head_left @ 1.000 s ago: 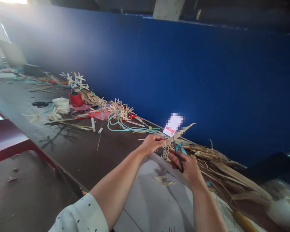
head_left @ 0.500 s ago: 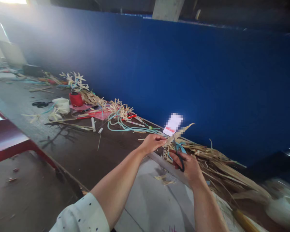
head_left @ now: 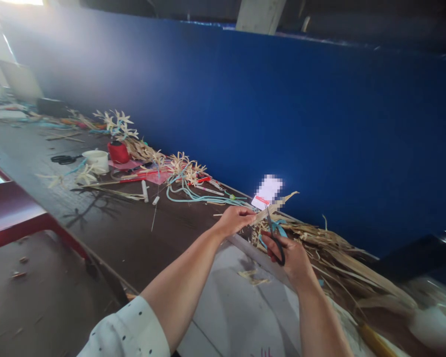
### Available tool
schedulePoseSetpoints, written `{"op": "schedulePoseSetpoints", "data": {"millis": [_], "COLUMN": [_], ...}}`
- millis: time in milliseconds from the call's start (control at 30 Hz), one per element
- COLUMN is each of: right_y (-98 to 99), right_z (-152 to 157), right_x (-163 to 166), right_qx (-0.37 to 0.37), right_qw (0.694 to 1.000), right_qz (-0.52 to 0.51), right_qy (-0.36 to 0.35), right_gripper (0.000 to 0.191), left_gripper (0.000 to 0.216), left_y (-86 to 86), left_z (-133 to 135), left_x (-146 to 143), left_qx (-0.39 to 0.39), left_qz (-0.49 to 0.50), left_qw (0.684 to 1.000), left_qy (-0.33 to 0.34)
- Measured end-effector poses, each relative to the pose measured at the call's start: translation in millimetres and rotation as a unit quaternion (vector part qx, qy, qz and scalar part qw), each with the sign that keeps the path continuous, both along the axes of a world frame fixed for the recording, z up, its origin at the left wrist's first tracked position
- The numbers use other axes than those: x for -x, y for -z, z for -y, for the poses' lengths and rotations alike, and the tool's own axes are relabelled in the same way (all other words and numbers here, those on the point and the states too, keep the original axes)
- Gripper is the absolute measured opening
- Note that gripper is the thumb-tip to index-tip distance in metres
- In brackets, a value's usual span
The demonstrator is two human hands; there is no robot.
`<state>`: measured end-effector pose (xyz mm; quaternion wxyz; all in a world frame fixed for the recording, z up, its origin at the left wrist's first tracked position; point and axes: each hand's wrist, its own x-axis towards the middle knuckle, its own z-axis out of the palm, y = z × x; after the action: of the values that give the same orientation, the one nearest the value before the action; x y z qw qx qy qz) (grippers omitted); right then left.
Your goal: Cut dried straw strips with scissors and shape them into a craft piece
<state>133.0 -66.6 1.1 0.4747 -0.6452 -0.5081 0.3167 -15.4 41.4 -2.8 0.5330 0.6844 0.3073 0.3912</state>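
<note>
Between the thumb and fingers of my left hand is the near end of a pale strip of dried husk, which slants up to the right toward the blue wall. My right hand grips black-handled scissors, their blades pointing upward and touching or crossing the strip; I cannot tell whether they cut into it. Just behind the strip stands a white card, partly blurred out. Below the strip lie small husk scraps and a blue ribbon.
Dried husks are heaped along the wall to the right. Husk flowers with pale blue stems, a red thread spool, a white cup and black scissors lie to the left. A dark red stool stands at the lower left.
Both hands, the strip and the scissors keep almost the same positions. The whole view has shifted very slightly.
</note>
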Motion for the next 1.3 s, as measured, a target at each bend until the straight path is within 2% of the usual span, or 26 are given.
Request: {"op": "schedulePoseSetpoints", "data": {"millis": [233,467,567,733,833,1000,1133,1300], "right_y": [0.3,9.1,7.6,4.9,8.9,16.8,15.9,15.2], "right_z": [0,-3,-3,-3,-5,-7,-8,-9], "right_x": [0,-4,0,7,8,12,20,29], "right_qx": [0.001,0.001,0.007,0.016,0.027,0.045,0.043,0.030], "right_qw": [1.000,1.000,1.000,1.000,1.000,0.998,0.998,0.999], "right_qz": [-0.001,0.013,0.017,0.011,0.004,0.018,0.013,-0.017], "right_qy": [0.007,0.010,0.001,-0.018,-0.013,-0.031,-0.041,-0.018], "right_gripper": [0.047,0.050,0.051,0.054,0.056,0.055,0.054,0.054], "left_gripper": [0.034,0.027,0.021,0.007,0.005,0.005,0.003,0.006], "left_y": [1.7,1.3,-0.5,-6.1,-7.1,-6.8,-8.4,-8.5], "left_z": [-1,2,2,-1,-3,-3,-1,3], "left_x": [0,1,-1,-5,-6,-7,-7,-11], "left_qx": [0.007,0.024,0.077,0.159,0.187,0.201,0.201,0.209], "left_qz": [0.016,0.019,0.042,0.135,0.184,0.212,0.211,0.213], "left_qw": [1.000,0.999,0.996,0.977,0.963,0.955,0.956,0.953], "left_qy": [0.024,0.044,0.024,-0.055,-0.054,-0.043,-0.044,-0.057]}}
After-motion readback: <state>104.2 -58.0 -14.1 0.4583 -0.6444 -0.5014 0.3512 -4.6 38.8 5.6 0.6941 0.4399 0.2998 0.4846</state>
